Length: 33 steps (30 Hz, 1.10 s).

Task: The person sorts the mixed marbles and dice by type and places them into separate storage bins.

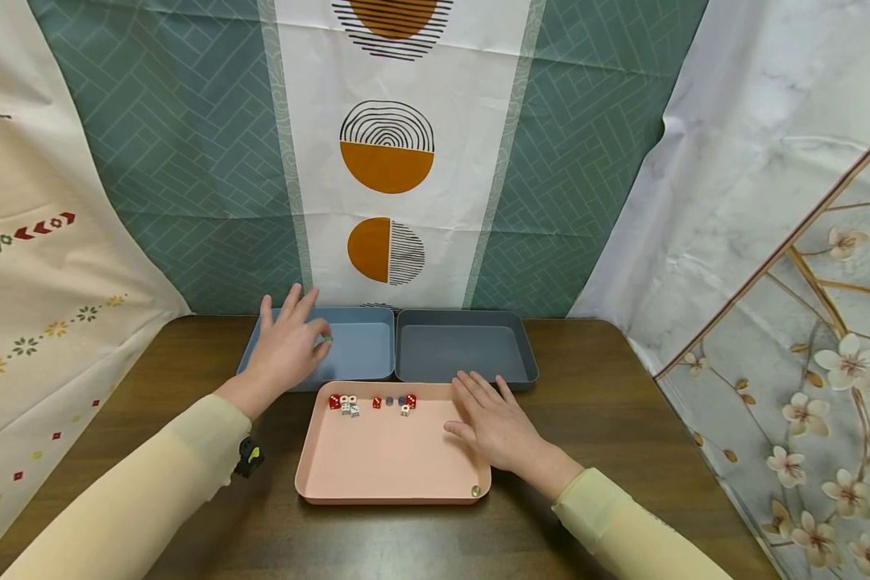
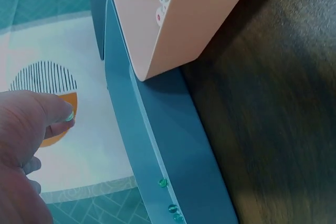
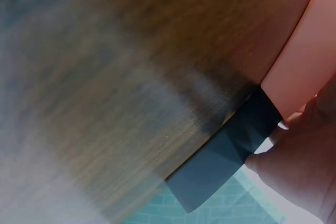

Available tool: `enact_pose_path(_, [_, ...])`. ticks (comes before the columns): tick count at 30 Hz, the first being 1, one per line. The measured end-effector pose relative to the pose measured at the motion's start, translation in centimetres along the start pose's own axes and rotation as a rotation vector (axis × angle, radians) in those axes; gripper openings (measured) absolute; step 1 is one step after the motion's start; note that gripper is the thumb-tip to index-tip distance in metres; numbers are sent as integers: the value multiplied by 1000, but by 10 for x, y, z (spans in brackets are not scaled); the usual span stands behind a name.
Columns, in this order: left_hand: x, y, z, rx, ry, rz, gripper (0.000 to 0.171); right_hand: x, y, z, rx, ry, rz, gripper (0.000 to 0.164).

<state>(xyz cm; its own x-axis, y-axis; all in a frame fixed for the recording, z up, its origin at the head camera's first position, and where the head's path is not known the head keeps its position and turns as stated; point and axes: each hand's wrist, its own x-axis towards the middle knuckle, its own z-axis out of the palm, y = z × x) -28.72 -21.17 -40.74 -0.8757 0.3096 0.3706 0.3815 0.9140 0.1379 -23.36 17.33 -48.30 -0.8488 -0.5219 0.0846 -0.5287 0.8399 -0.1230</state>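
My left hand (image 1: 284, 346) is above the blue tray (image 1: 362, 342), pinching a small green glass marble (image 2: 69, 115) between thumb and forefinger, the other fingers spread. Three green marbles (image 2: 163, 183) lie inside that tray in the left wrist view, though the hand hides them in the head view. My right hand (image 1: 496, 427) lies over the right side of the pink tray (image 1: 391, 459), fingers straight and holding nothing visible. Along the pink tray's far side sit red dice (image 1: 377, 402), white dice (image 1: 354, 411) and two dark blue marbles (image 1: 389, 401). A yellowish-green marble (image 1: 476, 490) is in its near right corner.
A dark grey tray (image 1: 467, 346) stands to the right of the blue one, both behind the pink tray. All three are on a brown wooden table (image 1: 587, 387). Patterned cloths (image 1: 210, 161) hang behind and at the sides.
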Motion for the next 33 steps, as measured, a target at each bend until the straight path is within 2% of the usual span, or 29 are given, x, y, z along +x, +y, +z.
enact_pose_path(11, [8, -16, 0, 17, -37, -79, 15, 1, -1, 0, -23, -17, 15, 82])
enact_pose_path(22, [16, -28, 5, 34, -38, -118, 16, 1, 0, 0, -6, -3, 5, 82])
enact_pose_path(33, [19, -37, 10, 30, -48, -151, 16, 0, -2, -3, -12, -19, 16, 82])
